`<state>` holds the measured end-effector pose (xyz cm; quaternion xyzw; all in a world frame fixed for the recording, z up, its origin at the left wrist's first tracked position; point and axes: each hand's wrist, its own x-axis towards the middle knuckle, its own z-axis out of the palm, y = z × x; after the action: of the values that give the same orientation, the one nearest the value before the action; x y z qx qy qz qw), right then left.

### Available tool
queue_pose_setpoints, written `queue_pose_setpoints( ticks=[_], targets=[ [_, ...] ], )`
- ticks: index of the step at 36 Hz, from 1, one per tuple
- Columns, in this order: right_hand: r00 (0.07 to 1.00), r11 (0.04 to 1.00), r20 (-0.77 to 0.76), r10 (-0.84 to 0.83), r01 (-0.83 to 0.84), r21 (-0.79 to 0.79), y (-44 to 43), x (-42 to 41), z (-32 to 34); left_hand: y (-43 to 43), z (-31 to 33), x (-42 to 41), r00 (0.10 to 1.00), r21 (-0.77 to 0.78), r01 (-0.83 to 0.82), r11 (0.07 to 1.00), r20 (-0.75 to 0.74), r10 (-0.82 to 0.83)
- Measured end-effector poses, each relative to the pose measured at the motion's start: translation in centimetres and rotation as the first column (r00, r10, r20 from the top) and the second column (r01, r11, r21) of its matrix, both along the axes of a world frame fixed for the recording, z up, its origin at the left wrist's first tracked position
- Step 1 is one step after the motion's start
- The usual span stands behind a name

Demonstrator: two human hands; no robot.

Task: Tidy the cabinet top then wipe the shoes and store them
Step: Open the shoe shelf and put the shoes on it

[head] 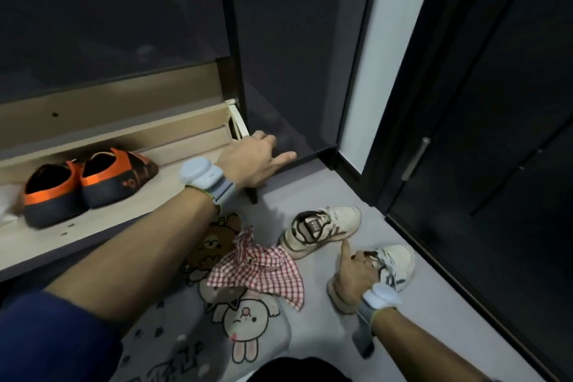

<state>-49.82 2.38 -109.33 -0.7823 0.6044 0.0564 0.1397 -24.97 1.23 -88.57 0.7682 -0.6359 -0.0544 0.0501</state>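
Two white sneakers with dark stripes stand on the grey floor. My right hand [356, 273] grips the near sneaker [398, 260] at its opening, and its index finger points out and touches the far sneaker [328, 225]. A red-and-white checked cloth [257, 270] lies crumpled on the floor left of the sneakers. My left hand [252, 161] reaches forward and holds the bottom edge of the open dark cabinet door [294, 56]. A pair of orange-and-black shoes [90, 186] sits on the pale wooden cabinet shelf [130, 211].
A floor mat with cartoon animals [245, 322] lies under the cloth and near my knees. A dark door with a metal handle [415, 161] stands at the right, close to the sneakers. Something white shows at the shelf's far left edge.
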Motion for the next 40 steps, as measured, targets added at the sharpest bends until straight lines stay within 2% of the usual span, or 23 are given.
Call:
queue_pose_setpoints(
  ticks=[2,3,4,7,11,15,16,17,18,19,20,23,26,34,40],
  targets=[
    [1.0,0.994,0.005,0.01,-0.011,0.106,0.3,-0.5,-1.4,-0.4,-0.6,-0.4,1.0,0.033,-0.012,0.999,-0.001,0.012],
    [1.0,0.995,0.008,0.011,-0.012,0.099,0.2,-0.3,-1.4,-0.5,-0.8,-0.4,1.0,0.037,-0.026,0.999,-0.005,0.026],
    [1.0,0.997,0.001,0.015,-0.015,0.075,0.2,-0.4,-1.8,-0.4,-1.0,-0.5,0.999,0.03,-0.039,0.999,-0.022,0.04],
    [0.993,0.999,0.115,-0.01,0.005,0.045,0.1,0.0,-2.3,-0.3,-0.6,-1.3,0.997,-0.018,-0.063,0.998,-0.052,0.062],
    [0.996,0.994,0.085,-0.027,0.036,-0.101,-1.1,0.9,-2.2,-0.3,-0.5,-2.3,0.999,-0.021,-0.029,0.999,-0.036,0.028],
    [0.994,0.989,0.108,0.007,-0.023,0.146,-1.2,1.7,-1.7,0.0,-0.5,-4.4,0.999,-0.036,0.034,0.999,-0.02,-0.035],
    [0.99,0.987,0.142,-0.005,-0.018,0.161,-1.9,2.1,-1.4,-0.1,-0.4,-4.4,0.998,-0.029,0.055,0.998,-0.035,-0.056],
    [0.98,0.975,0.174,-0.092,0.053,0.215,-2.2,1.8,-1.3,-0.4,-0.3,-5.2,0.998,-0.044,0.062,0.997,-0.028,-0.064],
    [0.965,0.967,0.261,0.04,-0.103,0.232,-4.1,9.2,-3.0,0.3,-1.0,0.7,0.994,-0.027,-0.108,0.994,-0.028,0.108],
    [0.976,0.964,0.218,0.017,-0.074,0.257,-4.5,9.3,-2.9,-0.1,-1.2,0.6,0.992,-0.028,-0.126,0.992,-0.023,0.125],
    [0.971,0.96,0.238,-0.003,-0.064,0.274,-5.0,9.5,-3.3,-0.4,-1.4,0.9,0.99,-0.034,-0.133,0.991,-0.043,0.131],
    [0.919,0.931,0.376,-0.118,-0.029,0.364,-6.0,9.6,-4.3,-0.7,-1.4,-0.4,0.995,-0.034,-0.098,0.995,0.016,0.099],
    [0.912,0.891,0.343,-0.225,0.05,0.452,-6.2,9.6,-3.6,-1.2,-1.3,-0.5,0.995,-0.055,-0.097,0.994,0.012,0.098],
    [0.915,0.938,0.318,-0.247,0.143,0.316,-6.3,8.4,-1.3,-0.7,-2.4,-0.5,0.997,-0.003,-0.078,0.997,0.002,0.078],
    [0.85,0.934,0.429,-0.306,0.179,0.31,-9.9,6.4,4.6,-0.7,-2.0,-0.5,0.998,0.007,-0.055,0.998,-0.02,0.055]
  ],
)
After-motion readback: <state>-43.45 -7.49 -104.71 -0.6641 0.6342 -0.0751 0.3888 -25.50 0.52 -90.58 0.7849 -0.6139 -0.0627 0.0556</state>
